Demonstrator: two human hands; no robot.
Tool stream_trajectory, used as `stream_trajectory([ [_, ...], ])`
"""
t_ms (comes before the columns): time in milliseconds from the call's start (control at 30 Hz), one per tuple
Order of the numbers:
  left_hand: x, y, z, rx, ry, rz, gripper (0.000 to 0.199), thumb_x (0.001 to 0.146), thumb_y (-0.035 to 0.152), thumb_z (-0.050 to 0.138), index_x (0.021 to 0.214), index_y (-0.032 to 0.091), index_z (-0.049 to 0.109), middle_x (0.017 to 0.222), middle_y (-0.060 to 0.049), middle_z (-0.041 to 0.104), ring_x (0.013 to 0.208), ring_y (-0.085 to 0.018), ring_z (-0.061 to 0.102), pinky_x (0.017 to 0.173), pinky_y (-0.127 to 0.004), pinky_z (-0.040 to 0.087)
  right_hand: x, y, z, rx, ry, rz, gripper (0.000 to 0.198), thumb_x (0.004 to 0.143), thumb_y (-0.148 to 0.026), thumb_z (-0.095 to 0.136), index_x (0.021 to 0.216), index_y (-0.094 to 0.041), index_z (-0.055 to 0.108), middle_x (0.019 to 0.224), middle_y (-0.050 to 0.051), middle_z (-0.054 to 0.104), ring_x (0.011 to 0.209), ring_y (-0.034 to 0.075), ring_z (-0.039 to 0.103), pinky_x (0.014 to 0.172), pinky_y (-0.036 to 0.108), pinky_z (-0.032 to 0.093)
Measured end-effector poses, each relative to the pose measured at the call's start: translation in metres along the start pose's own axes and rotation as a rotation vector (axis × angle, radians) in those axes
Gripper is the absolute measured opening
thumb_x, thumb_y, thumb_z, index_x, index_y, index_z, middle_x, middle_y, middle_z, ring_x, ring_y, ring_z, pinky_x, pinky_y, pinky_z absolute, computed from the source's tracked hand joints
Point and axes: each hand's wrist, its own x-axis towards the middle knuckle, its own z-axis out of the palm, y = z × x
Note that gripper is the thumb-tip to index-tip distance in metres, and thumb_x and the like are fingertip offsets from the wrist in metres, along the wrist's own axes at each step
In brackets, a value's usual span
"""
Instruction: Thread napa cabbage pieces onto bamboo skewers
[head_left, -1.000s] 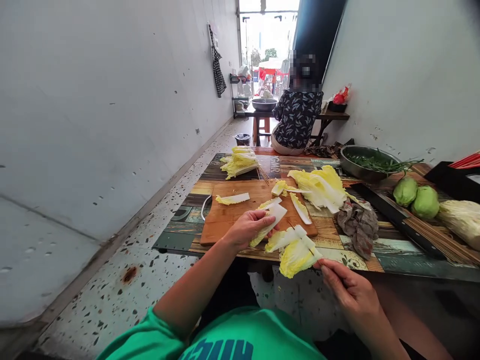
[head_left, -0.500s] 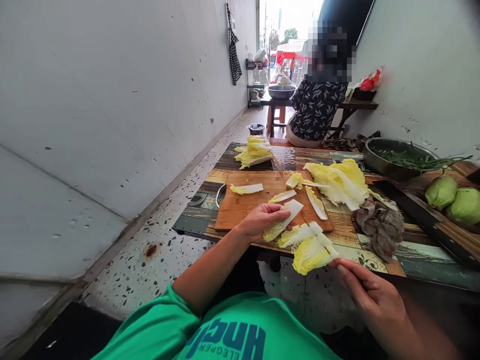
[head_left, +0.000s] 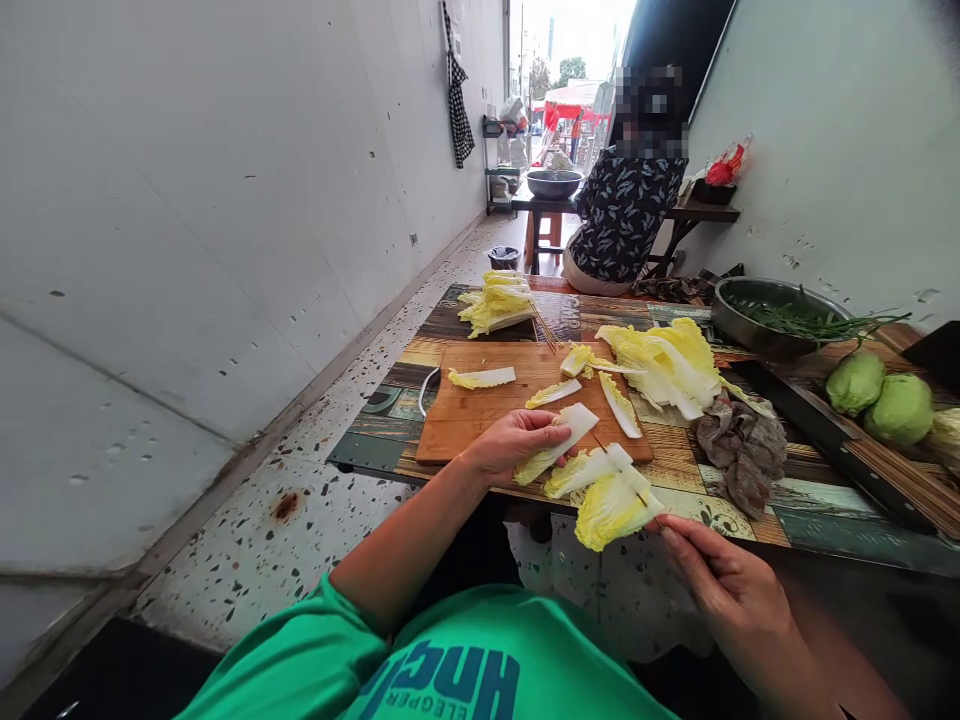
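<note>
Between the thumb and fingers of my left hand [head_left: 521, 442] is a strip of napa cabbage leaf [head_left: 579, 421], held over the near edge of the wooden cutting board [head_left: 469, 425]. My right hand [head_left: 724, 575] pinches the end of a thin skewer [head_left: 657, 521] beyond the table's front edge. Threaded on it are pieces of cabbage [head_left: 611, 508], one white-stemmed and one broad and yellow. The skewer's bare tip points toward the leaf in my left hand; whether they touch I cannot tell. Several loose cabbage strips [head_left: 481, 378] lie on the board.
Behind the board sit stacked cabbage pieces [head_left: 496, 302] with several skewers [head_left: 549, 330]. To the right are cabbage leaves [head_left: 667, 365], a crumpled rag [head_left: 742, 450], a metal bowl of greens [head_left: 780, 330] and pale green vegetables [head_left: 900, 408]. A person [head_left: 626, 215] sits at a farther table.
The view has shifted slightly, so everything appears a little further left. Both hands keep their holds, and the skewer and leaf stay nearly as they were.
</note>
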Motion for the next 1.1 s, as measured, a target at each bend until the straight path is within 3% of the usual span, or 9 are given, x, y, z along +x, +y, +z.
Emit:
stream_trajectory([
  [300,-0.002,0.005,0.0,0.076,-0.02,0.037,0.046,0.057,0.048,0.09,0.071,0.009,0.07,0.067,-0.004,0.068,0.053,-0.008,0.058,0.052,-0.02,0.042,-0.002,-0.006,-0.002,0.049,-0.022,0.048,0.034,0.078,-0.05,0.07,0.095,-0.023,0.082,0.095,0.008,0.08,0.081,0.025,0.076,0.068,0.026,0.062],
  [533,-0.002,0.007,0.0,0.091,-0.03,0.034,0.046,0.056,0.048,0.09,0.07,0.009,0.07,0.068,-0.005,0.069,0.053,-0.008,0.059,0.051,-0.019,0.044,-0.002,-0.008,-0.003,0.053,-0.017,0.039,0.035,0.076,-0.051,0.071,0.093,-0.022,0.083,0.092,0.008,0.08,0.076,0.024,0.076,0.064,0.024,0.061],
  [767,-0.004,0.012,0.002,0.15,-0.04,0.066,0.046,0.057,0.05,0.089,0.072,0.009,0.072,0.064,-0.004,0.069,0.051,-0.007,0.056,0.051,-0.019,0.041,-0.003,-0.006,-0.006,0.018,-0.016,0.009,0.04,0.079,-0.058,0.07,0.091,-0.022,0.083,0.093,0.009,0.08,0.084,0.026,0.076,0.078,0.03,0.062],
  [1100,-0.007,0.018,0.007,0.292,-0.044,0.113,0.045,0.059,0.053,0.086,0.071,0.011,0.076,0.061,-0.002,0.067,0.051,-0.007,0.052,0.051,-0.019,0.04,-0.003,-0.016,-0.009,0.058,-0.014,0.052,0.038,0.072,-0.058,0.073,0.086,-0.024,0.083,0.089,0.009,0.08,0.081,0.027,0.077,0.07,0.028,0.062],
])
